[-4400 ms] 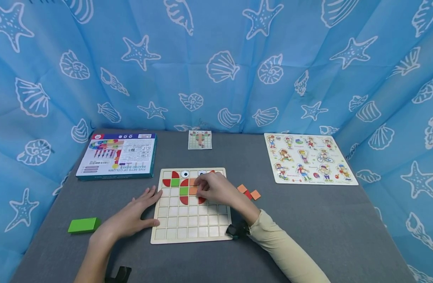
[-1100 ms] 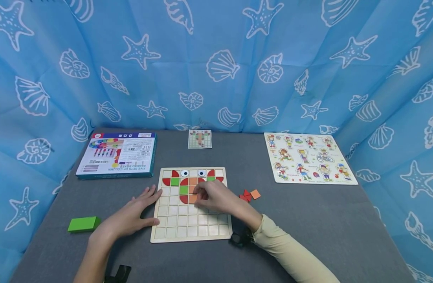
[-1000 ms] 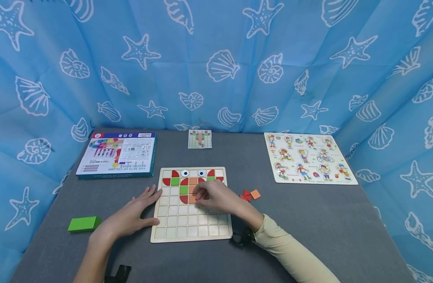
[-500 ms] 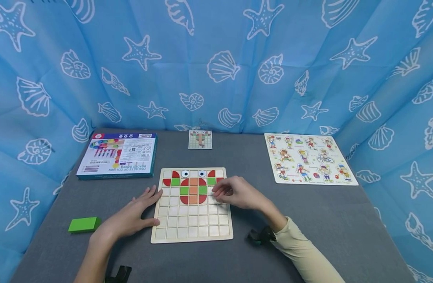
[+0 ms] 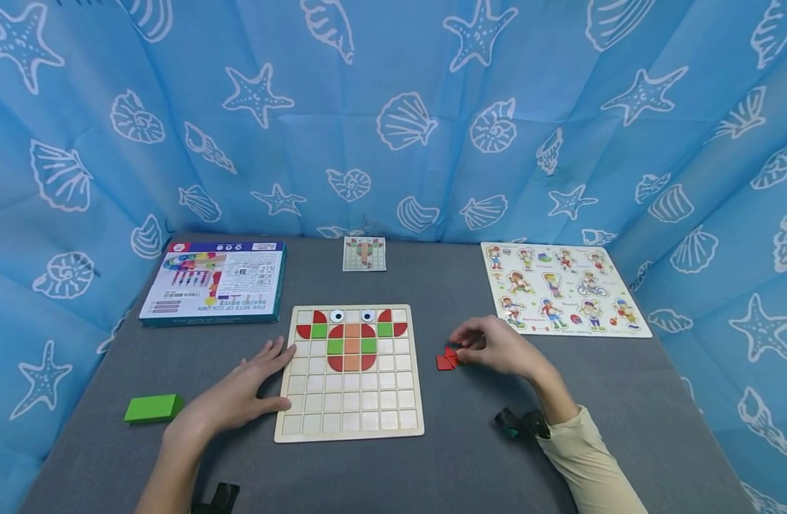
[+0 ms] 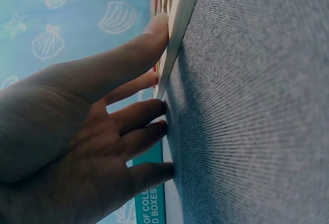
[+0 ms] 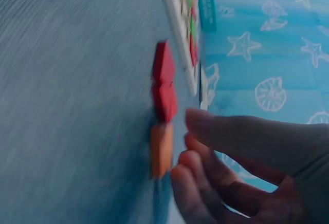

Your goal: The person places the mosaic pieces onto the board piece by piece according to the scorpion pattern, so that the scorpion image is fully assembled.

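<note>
In the head view a wooden grid board point(image 5: 350, 401) bears a figure of red, green and orange tiles point(image 5: 351, 346) with two eye tiles. My left hand point(image 5: 239, 389) rests at its left edge; in the left wrist view the thumb point(image 6: 157, 26) touches the rim and the fingers are spread. Right of the board, my right hand point(image 5: 499, 348) hovers by a small cluster of red pieces point(image 5: 444, 363). The right wrist view has an orange tile point(image 7: 162, 151) beside them on the cloth, just under the fingertips, thumb and fingers apart. The head view largely hides that tile.
A pattern card point(image 5: 364, 255) lies behind the board. A boxed set point(image 5: 213, 285) is at back left, a picture puzzle board point(image 5: 563, 289) at back right. A green block point(image 5: 152, 408) sits left of the left arm. A blue shell-print curtain point(image 5: 393, 128) hangs behind the table.
My right hand has moved from the board rightward to the loose pieces. The middle column gained an orange tile, and fewer orange tiles lie loose. My left hand has stayed put.
</note>
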The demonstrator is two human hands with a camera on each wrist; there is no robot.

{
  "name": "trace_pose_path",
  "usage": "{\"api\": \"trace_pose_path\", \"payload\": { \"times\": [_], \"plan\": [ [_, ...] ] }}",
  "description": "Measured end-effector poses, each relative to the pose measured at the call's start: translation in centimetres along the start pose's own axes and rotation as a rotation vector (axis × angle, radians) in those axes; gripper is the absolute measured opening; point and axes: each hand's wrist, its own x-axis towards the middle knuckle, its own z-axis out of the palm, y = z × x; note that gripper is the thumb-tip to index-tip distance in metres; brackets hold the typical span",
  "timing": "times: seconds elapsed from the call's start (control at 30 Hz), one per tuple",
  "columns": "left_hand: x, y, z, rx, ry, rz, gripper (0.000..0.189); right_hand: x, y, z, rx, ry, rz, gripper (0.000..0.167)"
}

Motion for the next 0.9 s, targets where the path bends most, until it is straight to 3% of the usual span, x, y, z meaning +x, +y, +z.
{"api": "trace_pose_path", "payload": {
  "times": [0.17,0.37,0.63,0.9],
  "plan": [
    [0.0,0.0,0.0,0.0,-0.002,0.003,0.097,-0.5,0.8,-0.2,-0.116,0.007,0.018,0.024],
    [0.0,0.0,-0.1,0.003,-0.002,0.004,0.097,-0.9,1.0,-0.1,-0.144,0.031,-0.006,0.019],
    [0.0,0.1,-0.1,-0.001,-0.006,0.004,0.096,-1.6,1.0,-0.1,-0.053,0.054,-0.022,0.016],
    [0.0,0.2,-0.1,0.004,-0.005,-0.003,0.097,-0.9,-2.2,1.6,0.089,-0.004,-0.061,0.028]
  ]
}}
